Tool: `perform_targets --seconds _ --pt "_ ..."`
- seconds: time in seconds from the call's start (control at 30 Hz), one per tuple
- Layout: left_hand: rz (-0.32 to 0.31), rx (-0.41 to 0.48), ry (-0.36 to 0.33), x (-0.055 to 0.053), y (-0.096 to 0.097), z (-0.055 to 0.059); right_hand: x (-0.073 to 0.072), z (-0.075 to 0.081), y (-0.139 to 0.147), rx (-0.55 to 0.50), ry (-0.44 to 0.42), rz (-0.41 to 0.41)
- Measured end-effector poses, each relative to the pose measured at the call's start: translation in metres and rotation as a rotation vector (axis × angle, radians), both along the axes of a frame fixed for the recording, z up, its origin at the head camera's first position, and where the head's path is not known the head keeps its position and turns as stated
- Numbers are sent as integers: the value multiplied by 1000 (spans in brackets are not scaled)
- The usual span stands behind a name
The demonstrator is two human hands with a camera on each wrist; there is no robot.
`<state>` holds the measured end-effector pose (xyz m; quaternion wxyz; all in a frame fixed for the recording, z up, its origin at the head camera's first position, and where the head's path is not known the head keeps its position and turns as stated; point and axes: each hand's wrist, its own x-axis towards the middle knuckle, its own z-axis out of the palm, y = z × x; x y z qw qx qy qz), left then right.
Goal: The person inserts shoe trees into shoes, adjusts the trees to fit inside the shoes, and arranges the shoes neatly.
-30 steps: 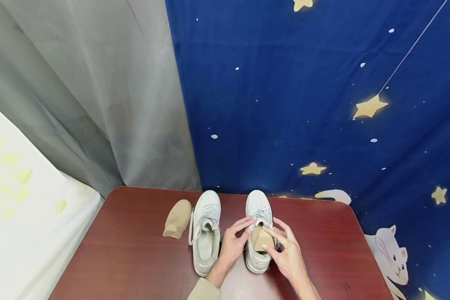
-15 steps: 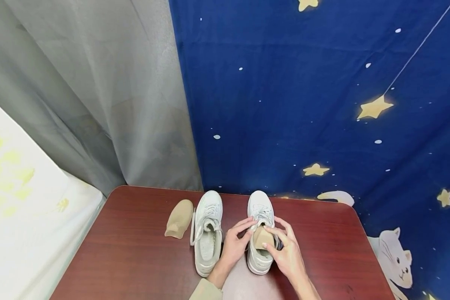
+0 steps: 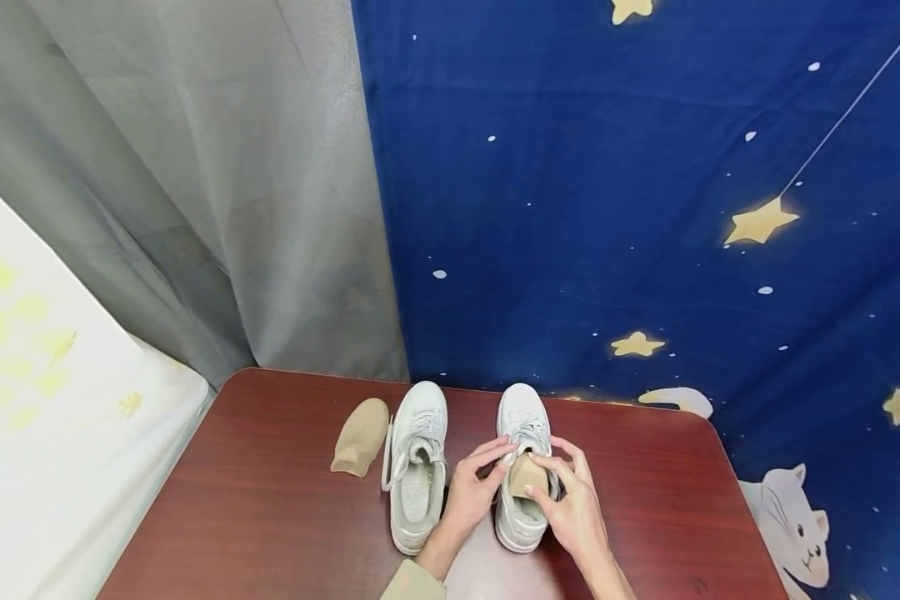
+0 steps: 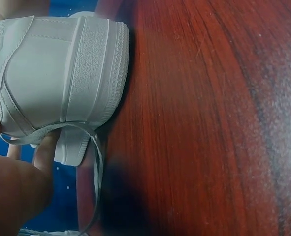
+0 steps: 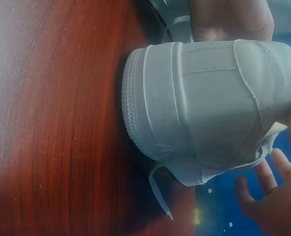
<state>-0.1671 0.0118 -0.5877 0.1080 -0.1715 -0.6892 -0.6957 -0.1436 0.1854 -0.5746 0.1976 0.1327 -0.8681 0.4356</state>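
Observation:
A white lace-up sneaker (image 3: 523, 408) stands between my hands, toe away from me. Inside its opening sits a beige toe-shaped shoe insert (image 3: 526, 477); my right hand (image 3: 579, 512) pinches its rear part between thumb and index finger, the other fingers lying along the shoe's right side. My left hand (image 3: 467, 498) holds the shoe's left collar near the tongue. In the left wrist view, its fingers sit by the hanging lace (image 4: 97, 167). The heel (image 5: 209, 98) fills the right wrist view, where only a pale sliver of the insert (image 5: 275, 129) shows.
The other white sneaker (image 3: 424, 408), laces loose, stands to the left, beside my left forearm. A second beige insert (image 3: 362, 437) lies left of it. Everything rests on a reddish-brown table (image 3: 270, 500); its far edge meets a grey curtain (image 3: 300, 250) and a blue starry curtain (image 3: 532, 250).
The insert sits slightly farther forward in the shoe, my right thumb and index finger moving with it. The left hand keeps its place. The head view has shifted a little.

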Motion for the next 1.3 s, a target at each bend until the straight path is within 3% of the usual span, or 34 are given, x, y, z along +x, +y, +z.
perform_targets --seconds 0.2,0.3,0.47,0.53,0.73,0.8,0.9,1.13,1.3 --pt "14 2 42 1 1 2 -4 -3 2 72 35 -21" --pt "1 6 15 2 0 3 -7 -3 3 129 63 -22" --pt "-10 -11 -16 -3 1 -11 -9 -1 2 208 60 -31" --pt "-24 -9 -38 -3 1 -12 -9 -2 2 168 29 -29" --pt "-49 -1 -38 6 -4 15 -5 0 -5 -137 7 -22" --pt "-42 -7 -24 6 -3 16 -4 4 -7 -183 28 -24" --pt "-39 -15 -13 6 -3 16 -6 4 -7 -185 24 -41" --pt "-19 -17 -17 5 -2 15 -15 -8 -1 -57 6 -94" --pt "-5 -20 19 4 -1 8 -15 -10 -1 -33 3 -130"
